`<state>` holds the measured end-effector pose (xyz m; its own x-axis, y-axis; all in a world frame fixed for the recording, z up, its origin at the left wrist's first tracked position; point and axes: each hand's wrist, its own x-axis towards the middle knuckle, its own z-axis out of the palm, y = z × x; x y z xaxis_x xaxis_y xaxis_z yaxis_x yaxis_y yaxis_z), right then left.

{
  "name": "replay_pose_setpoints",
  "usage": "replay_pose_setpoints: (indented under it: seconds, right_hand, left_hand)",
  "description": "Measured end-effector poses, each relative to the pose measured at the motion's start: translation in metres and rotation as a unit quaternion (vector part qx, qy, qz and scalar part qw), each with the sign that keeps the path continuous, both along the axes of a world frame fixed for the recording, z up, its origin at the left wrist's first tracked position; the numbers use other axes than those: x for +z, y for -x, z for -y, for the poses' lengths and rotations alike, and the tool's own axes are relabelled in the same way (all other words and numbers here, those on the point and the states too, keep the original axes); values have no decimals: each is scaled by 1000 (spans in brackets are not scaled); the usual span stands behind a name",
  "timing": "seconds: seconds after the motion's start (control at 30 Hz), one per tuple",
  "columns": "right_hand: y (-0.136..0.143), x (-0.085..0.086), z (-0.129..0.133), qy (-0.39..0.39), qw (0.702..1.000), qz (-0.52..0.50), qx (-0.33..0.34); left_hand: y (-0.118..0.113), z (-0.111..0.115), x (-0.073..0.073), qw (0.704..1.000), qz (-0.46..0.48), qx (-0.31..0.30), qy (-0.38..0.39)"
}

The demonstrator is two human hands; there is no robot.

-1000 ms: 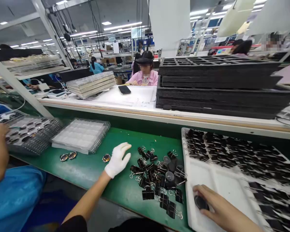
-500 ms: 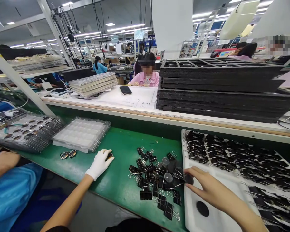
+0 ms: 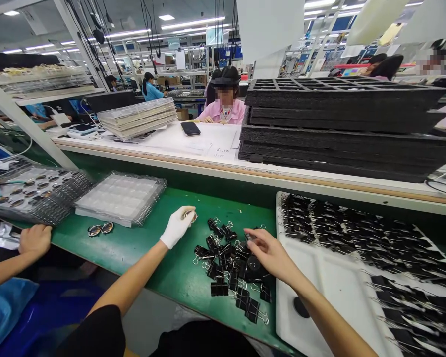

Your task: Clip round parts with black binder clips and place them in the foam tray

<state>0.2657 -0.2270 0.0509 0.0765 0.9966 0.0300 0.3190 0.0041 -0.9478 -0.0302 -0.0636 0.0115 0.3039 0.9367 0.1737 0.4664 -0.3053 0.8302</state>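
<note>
My left hand (image 3: pixel 177 226), in a white glove, pinches a small round part (image 3: pixel 190 215) above the green bench. Bare, my right hand (image 3: pixel 269 250) reaches over the pile of black binder clips (image 3: pixel 226 260), thumb and fingers together around something small at its back edge; what it is I cannot make out. A round black piece (image 3: pixel 253 264) lies among the clips just below this hand. On the white tray (image 3: pixel 319 258), a black disc (image 3: pixel 301 307) is partly covered by my right forearm. Two joined round pieces (image 3: pixel 100 228) rest on the bench at the left.
Clear plastic trays (image 3: pixel 121 198) are stacked at the left, beside trays of round parts (image 3: pixel 33 191). Rows of black clips (image 3: pixel 357 238) fill much of the white tray. Black foam trays (image 3: pixel 338 124) stand on the shelf. A co-worker's hand (image 3: pixel 36 241) rests at the left bench edge.
My left hand has moved right and up with the round part. My right hand has left the black disc's spot at the tray edge and moved left over the clips. The view has shifted slightly.
</note>
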Motion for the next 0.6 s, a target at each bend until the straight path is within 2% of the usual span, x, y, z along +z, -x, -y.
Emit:
replay_pose_setpoints:
  seconds: [0.07,0.1,0.2,0.23,0.33,0.4,0.47,0.6]
  right_hand:
    - [10,7,-9,27,997,-70,4]
    - [14,12,-14,35,994,-101,7]
    - [22,24,-28,23,986,-167,-17]
    - [23,26,-31,12,982,-183,-35]
    - [23,24,-34,-18,971,-223,-83]
    - [21,21,-31,-31,967,-231,-105]
    - [19,18,-26,-36,966,-225,-119]
    - [12,18,-19,-31,965,-226,-128]
  left_hand:
    - [-27,1,15,994,84,-43,57]
    - [-40,2,22,981,148,-74,103]
    - [-75,11,35,911,312,-148,224]
    - [-84,14,37,901,330,-156,236]
    - [-104,21,40,900,329,-160,237]
    - [-112,23,42,889,338,-176,254]
    - [-116,24,46,856,370,-204,299]
    - [-117,23,57,770,422,-252,406]
